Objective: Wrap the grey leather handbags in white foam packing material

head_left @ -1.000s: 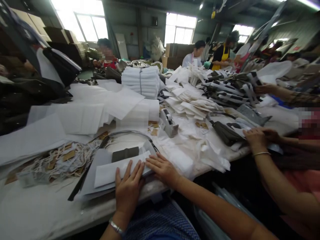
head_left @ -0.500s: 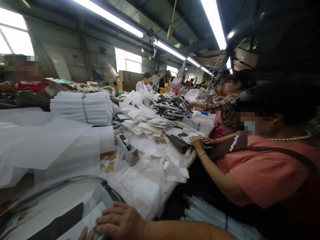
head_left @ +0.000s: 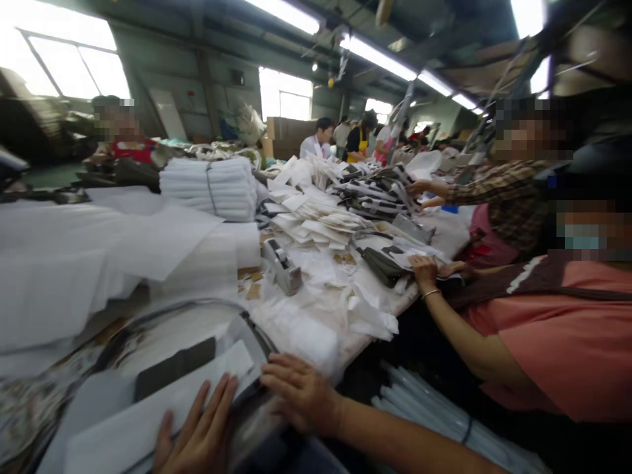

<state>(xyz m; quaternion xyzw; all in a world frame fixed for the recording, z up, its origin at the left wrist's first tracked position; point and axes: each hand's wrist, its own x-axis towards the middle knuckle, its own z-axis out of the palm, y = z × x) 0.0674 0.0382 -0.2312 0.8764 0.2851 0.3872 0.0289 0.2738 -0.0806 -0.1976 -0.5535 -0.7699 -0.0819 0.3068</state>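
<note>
A grey bag [head_left: 175, 368] with a long curved dark handle [head_left: 162, 308] lies flat in front of me. A folded white sheet [head_left: 118, 418] rests across it, beside a dark panel. My left hand [head_left: 200, 431] presses on the sheet's lower edge with its fingers straight and apart. At the bag's right end is my right hand [head_left: 301, 395], fingers stretched toward the dark edge and strap there. Whether its fingertips touch the bag or hover just over it I cannot tell, as that part is blurred.
Large white sheets [head_left: 182, 227] and a tied white bundle [head_left: 207, 191] lie to the left. A tape dispenser [head_left: 282, 266] stands mid-table near piled white packets [head_left: 320, 220]. At right, a co-worker's hands [head_left: 427, 270] work on another bag; tied plastic-wrapped rolls [head_left: 434, 415] sit below the table edge.
The view has swung left, so the scene sits farther right. More of my left hand shows on the sheet. My right hand has moved off the sheet to the bag's right edge.
</note>
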